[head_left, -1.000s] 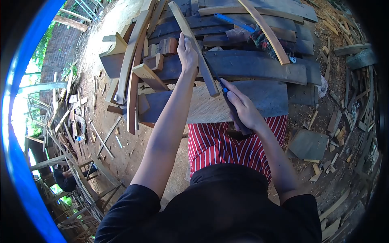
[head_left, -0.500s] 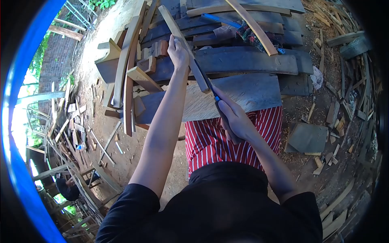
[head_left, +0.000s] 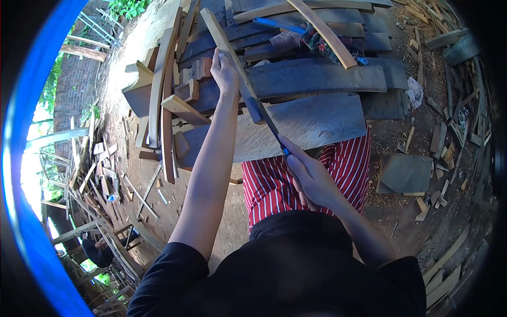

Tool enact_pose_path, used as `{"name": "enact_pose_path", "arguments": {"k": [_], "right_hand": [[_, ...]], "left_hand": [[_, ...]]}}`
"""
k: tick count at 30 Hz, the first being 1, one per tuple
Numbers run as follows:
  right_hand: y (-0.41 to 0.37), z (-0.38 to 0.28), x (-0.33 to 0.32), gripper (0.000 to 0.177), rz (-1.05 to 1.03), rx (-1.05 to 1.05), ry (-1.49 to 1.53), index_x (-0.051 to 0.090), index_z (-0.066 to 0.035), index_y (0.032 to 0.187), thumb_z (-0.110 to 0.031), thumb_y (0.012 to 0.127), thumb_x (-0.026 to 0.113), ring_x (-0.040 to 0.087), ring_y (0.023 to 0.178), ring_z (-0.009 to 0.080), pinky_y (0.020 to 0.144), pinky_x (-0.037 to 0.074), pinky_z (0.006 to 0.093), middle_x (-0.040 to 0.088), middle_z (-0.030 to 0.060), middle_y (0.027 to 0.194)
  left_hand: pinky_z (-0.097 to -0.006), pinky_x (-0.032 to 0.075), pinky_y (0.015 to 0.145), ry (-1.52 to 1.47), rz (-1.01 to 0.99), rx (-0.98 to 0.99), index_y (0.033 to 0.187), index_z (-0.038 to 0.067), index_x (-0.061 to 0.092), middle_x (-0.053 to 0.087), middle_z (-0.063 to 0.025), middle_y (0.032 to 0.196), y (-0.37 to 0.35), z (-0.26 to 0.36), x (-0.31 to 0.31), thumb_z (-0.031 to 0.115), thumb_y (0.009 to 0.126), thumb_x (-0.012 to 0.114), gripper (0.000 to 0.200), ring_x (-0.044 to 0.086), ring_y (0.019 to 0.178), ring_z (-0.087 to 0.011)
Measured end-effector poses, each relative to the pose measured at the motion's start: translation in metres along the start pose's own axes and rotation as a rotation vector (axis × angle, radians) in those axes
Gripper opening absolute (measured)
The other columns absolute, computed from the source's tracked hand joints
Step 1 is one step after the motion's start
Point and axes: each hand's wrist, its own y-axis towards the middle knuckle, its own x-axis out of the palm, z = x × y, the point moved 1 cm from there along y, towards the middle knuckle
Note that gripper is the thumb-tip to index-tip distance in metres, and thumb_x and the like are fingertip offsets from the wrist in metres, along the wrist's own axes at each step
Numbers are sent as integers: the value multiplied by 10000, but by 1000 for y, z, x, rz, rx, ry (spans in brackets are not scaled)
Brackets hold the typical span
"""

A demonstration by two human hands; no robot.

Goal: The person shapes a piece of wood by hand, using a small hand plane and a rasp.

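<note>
My left hand (head_left: 225, 74) is closed around a long wooden strip (head_left: 212, 26), which slants from the upper left down over the bench. In my right hand (head_left: 312, 178) is a file (head_left: 271, 127) with a long, narrow dark blade and some blue near its handle; most of the handle is hidden by my fingers. The blade lies against the near end of the strip. Beneath them is a wide, worn plank (head_left: 317, 121) in front of my lap.
Small wood blocks (head_left: 200, 68) and long upright-lying boards (head_left: 158, 90) are left of the strip. Farther back, a blue-handled tool (head_left: 280, 25) lies by a tangled cloth (head_left: 325, 45) under another strip (head_left: 327, 34). A dark board (head_left: 405, 173) and scraps lie on the ground. Another person (head_left: 97, 251) is at lower left.
My right hand and the file have moved slightly down and right, toward my body. My left hand still grips the strip, which appears a little farther left in view.
</note>
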Motion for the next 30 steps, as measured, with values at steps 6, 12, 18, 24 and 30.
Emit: {"name": "enact_pose_path", "arguments": {"k": [6, 12, 18, 24, 30], "right_hand": [[58, -18, 1, 487, 10, -52, 103, 301, -220, 1531, -237, 1047, 347, 515, 395, 126, 411, 481, 282, 481, 33, 526], [37, 30, 5, 465, 217, -500, -214, 336, -203, 1515, -247, 1052, 359, 504, 380, 129, 389, 470, 280, 488, 43, 524], [66, -1, 2, 476, 108, -159, -14, 337, -209, 1517, -233, 1044, 379, 515, 426, 119, 426, 463, 288, 476, 33, 556], [46, -14, -3, 476, 33, 15, 57, 340, -166, 1512, -219, 1041, 373, 504, 378, 138, 397, 459, 289, 477, 37, 534], [35, -14, -1, 480, 57, -31, -60, 323, -172, 1517, -233, 1043, 367, 515, 361, 145, 394, 478, 307, 501, 58, 532]], "left_hand": [[-226, 420, 633, 6, 14, 1, 1388, -88, 449, 617, -41, 887, -1, -4, -1, 174, 1033, 429, 442, 498, 710, -69], [-238, 442, 660, 14, 18, 12, 1386, -90, 450, 642, -79, 945, -1, -10, -4, 170, 1034, 420, 438, 533, 742, -90], [-225, 422, 635, 66, 45, 97, 1384, -96, 445, 614, -47, 866, 2, -7, -1, 172, 1036, 420, 440, 497, 704, -75], [-217, 359, 544, 57, 3, -1, 1390, -94, 442, 501, 22, 724, -5, 4, -1, 177, 1033, 427, 448, 401, 613, -46], [-243, 460, 770, -50, 44, -8, 1379, -40, 497, 669, -72, 1058, -1, -5, 3, 215, 1019, 443, 444, 582, 848, -109]]}}
